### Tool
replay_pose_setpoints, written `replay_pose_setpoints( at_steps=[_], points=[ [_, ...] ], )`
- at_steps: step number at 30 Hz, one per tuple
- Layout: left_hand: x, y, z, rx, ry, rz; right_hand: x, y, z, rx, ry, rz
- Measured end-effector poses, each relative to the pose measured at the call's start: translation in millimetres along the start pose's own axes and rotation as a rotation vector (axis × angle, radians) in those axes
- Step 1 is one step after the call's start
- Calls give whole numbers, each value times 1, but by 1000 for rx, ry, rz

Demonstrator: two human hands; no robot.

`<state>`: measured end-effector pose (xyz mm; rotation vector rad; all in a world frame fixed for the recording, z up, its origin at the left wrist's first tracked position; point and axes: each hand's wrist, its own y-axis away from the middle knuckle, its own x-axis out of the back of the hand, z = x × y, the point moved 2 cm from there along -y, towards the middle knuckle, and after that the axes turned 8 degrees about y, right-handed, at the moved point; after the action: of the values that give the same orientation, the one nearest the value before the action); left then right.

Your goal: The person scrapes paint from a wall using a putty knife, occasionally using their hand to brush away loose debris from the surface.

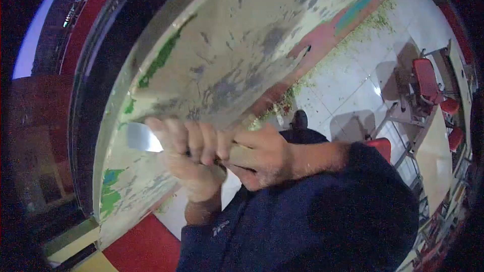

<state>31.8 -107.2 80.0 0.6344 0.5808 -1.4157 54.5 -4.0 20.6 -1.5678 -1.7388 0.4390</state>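
Clock face: centred on the joined hands, with 12 at the top of the view.
Left hand: closed tight now, fingers wrapped over, and the flat-bladed tool [143, 137] is gripped where the blade comes out. The left hand [189, 146] is slightly blurred.
Right hand: closed as well, the right hand [262, 156] pressed up against the left on its 3 o'clock side; whether the handle is held by it too cannot be told, since the handle is hidden.
Blade: bright, pointed out to 9 o'clock, set close to the patchy wall [227, 25]; contact cannot be made out.
Wall: green patches are shown at 11 o'clock [161, 60] and 8 o'clock [111, 191], a teal streak [360, 7] between 1 and 2.
Action in hand: two-handed work with the blade at the wall, by the look of it.
Control called for: a firm grip and a low, even blade angle, it is judged.
Floor: pale tiles [335, 88] at 2 o'clock, with crumbs [375, 22] strewn along the wall's foot.
Beyond: a red chair [427, 83] is seen between 2 and 3, a table [434, 158] at 3.
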Motion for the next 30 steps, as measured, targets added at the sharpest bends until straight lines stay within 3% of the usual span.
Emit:
replay_pose_setpoints(
  at_steps=[3,4,7,8,11,15,16,19,20,23,28,30],
  points=[
    [6,-2,-4,-131,-40,118,-7,0,9,7,70,26],
    [-4,-4,2,-199,22,359,-5,-9,9,85,34,0],
    [-2,-6,14,-57,316,63,-7,-14,-4,66,64,-4],
    [-1,0,9,-83,105,167,-6,-11,-6,49,51,15],
    [5,-1,-2,-40,-57,100,-1,-4,1,48,25,12],
    [-7,-9,18,-71,391,137,-8,-13,-4,74,33,-30],
    [-4,-5,19,-39,302,206,-12,-16,-6,79,40,-31],
    [17,5,-4,35,62,68,-1,3,-2,7,-13,0],
    [16,1,-8,-16,164,-12,-2,3,-1,8,63,21],
    [0,-1,2,-104,300,163,-7,-6,4,84,24,-7],
    [14,-1,-5,61,119,-66,-2,7,4,31,10,18],
    [9,-8,-8,-39,165,3,0,-2,10,66,55,26]
  ],
)
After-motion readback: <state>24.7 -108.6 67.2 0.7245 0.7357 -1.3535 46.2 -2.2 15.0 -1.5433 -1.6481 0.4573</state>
